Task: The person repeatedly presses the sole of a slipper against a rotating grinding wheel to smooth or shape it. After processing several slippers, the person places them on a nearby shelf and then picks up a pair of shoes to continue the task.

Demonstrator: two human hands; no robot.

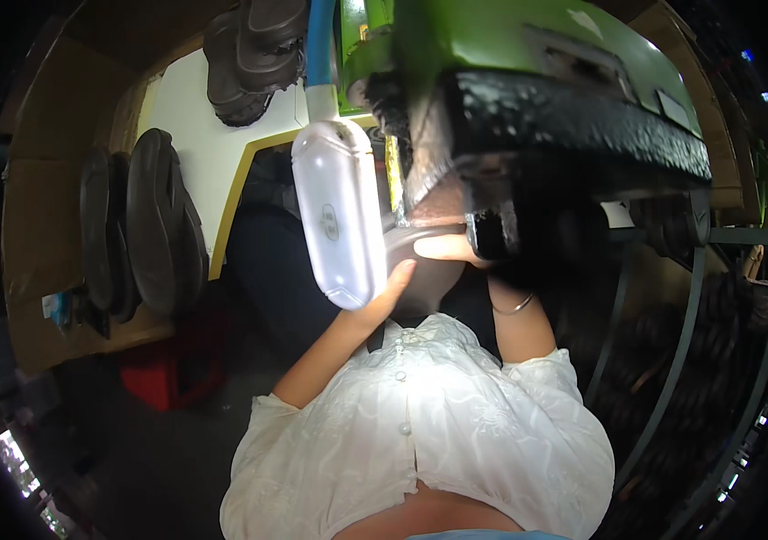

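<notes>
A dark brown shoe sole (425, 286) is held beneath the front of a green machine (582, 45) with a black lower edge. My left hand (391, 286) grips the sole's left side, thumb along its surface, other fingers hidden. On the far right part of the sole lies my right hand (452, 247), its thumb or a finger stretched across it; the rest disappears behind the machine. A lit white lamp (337, 220) on a blue arm hangs just left of the hands and covers part of my left hand.
Brown soles or slippers (154, 225) stand in a cardboard box (55, 180) on the left, with more footwear (258, 58) on a white surface at the back. A red crate (154, 378) sits below. A metal rack (672, 360) on the right holds dark items.
</notes>
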